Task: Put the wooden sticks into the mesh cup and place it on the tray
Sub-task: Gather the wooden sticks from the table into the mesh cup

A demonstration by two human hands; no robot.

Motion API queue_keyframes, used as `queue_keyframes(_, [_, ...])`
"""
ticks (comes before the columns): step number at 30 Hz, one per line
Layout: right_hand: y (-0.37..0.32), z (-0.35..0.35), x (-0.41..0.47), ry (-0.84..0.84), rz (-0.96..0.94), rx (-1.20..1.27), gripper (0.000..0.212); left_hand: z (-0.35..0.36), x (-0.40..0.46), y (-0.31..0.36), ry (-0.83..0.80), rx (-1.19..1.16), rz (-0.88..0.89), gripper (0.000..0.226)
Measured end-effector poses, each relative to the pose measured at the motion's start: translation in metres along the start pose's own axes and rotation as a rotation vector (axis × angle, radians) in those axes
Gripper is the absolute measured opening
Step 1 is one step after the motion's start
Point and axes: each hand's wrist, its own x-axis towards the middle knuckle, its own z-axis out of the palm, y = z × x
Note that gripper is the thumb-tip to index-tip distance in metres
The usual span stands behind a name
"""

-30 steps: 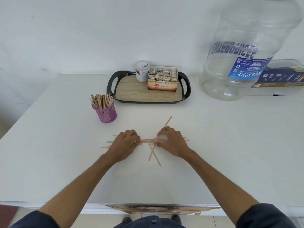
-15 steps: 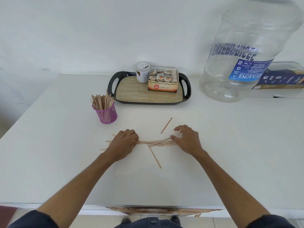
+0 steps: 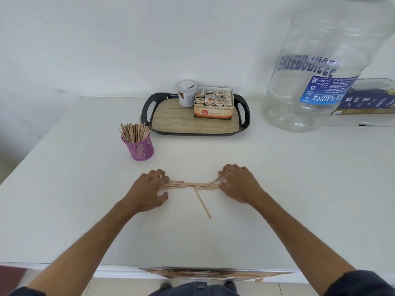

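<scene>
Left of the tray (image 3: pixel 147 107), and a little nearer the person, the purple mesh cup (image 3: pixel 140 148) stands upright on the white table (image 3: pixel 299 189), already packed with wooden sticks whose tops fan out above its rim. It is close to the tray's left handle but apart from it, so the placing step is not yet done.

Nearer the person than the tray, the left hand (image 3: pixel 148 190) lies palm down with its fingers curled over one end of a loose bundle of sticks (image 3: pixel 190 185), the thumb tucked under against the table. The bundle runs flat between the two hands. One stray stick (image 3: pixel 202 203) angles out of it toward the table's front edge, gripped by neither hand.

At the bundle's other end the right hand (image 3: pixel 240 184) has its fingers bent and pinching the splayed tips, which cross one another rather than lying parallel.

Several things could go wrong from here. If the bundle is lifted now, the stray would likely be left behind or flick away. The crossed tips at the right end may slip out of the pinch. The cup looks nearly full, so pushing a thick bundle in could jam against the standing sticks or tip the light cup over beside the tray.
</scene>
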Motion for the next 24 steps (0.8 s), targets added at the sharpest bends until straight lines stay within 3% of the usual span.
queue_keyframes(4, [-0.004,0.002,-0.004,-0.018,-0.043,0.033,0.035,-0.001,0.000,0.005,0.070,-0.060,0.059,0.021])
queue_keyframes(7, [-0.009,0.005,-0.005,-0.006,-0.064,0.068,0.029,0.000,0.003,0.009,0.079,-0.051,0.095,0.014])
queue_keyframes(13, [-0.012,0.007,-0.007,0.045,-0.061,0.182,0.021,0.003,0.007,0.014,0.100,-0.033,0.117,0.014])
queue_keyframes(20, [-0.020,0.004,-0.003,-0.007,0.007,0.318,0.015,0.003,0.011,0.015,0.080,-0.045,0.122,0.014])
queue_keyframes(24, [-0.032,0.006,0.000,-0.027,0.011,0.306,0.032,0.007,0.014,0.025,0.046,-0.074,0.121,0.038])
